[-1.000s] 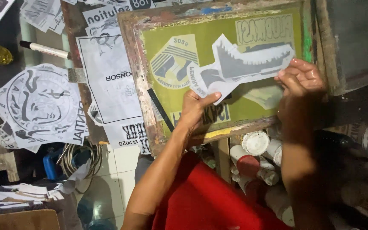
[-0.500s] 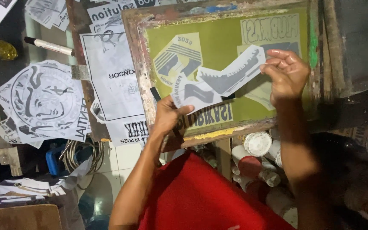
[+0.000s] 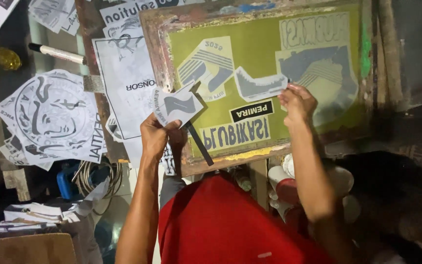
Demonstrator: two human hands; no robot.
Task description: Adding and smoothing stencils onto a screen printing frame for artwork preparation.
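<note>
- Left hand (image 3: 155, 137), lower-left of centre, arm raised; fingers clamped on paper cutout (image 3: 178, 104).
- Right hand (image 3: 296, 101), centre-right; fingers pinched on second cutout (image 3: 260, 85) against green screen frame (image 3: 264, 54).

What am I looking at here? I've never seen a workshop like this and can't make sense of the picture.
The view comes from a camera worn on a person's head, looking down at their own bare arms and red clothing. In front stands a printing screen: a worn frame around a yellow-green mesh carrying pale stencil shapes. The left hand holds up a small paper cutout and a dark flat stick near the frame's lower left corner. The right hand pins another paper cutout flat against the mesh with its fingers. To the left lie printed paper sheets and a white marker. Below the frame sit a few pots, blurred.
</note>
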